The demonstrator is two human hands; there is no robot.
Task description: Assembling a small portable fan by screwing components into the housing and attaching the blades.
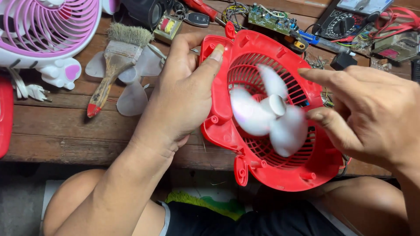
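My left hand point(183, 91) grips the left rim of a red plastic fan housing point(262, 170), thumb on its front edge, holding it tilted over the edge of the wooden workbench point(65, 131). A white three-bladed propeller point(269, 113) at the housing's centre is blurred, spinning. My right hand point(372, 116) hovers at the housing's right side, fingers spread, fingertips close to the blades, holding nothing.
A worn paintbrush point(116, 57) lies on a loose translucent fan blade point(135, 83) to the left. A pink and white fan point(48, 30) stands at the far left. Circuit boards point(271, 17), a multimeter point(341, 22), wires and a key fob point(197, 18) crowd the back.
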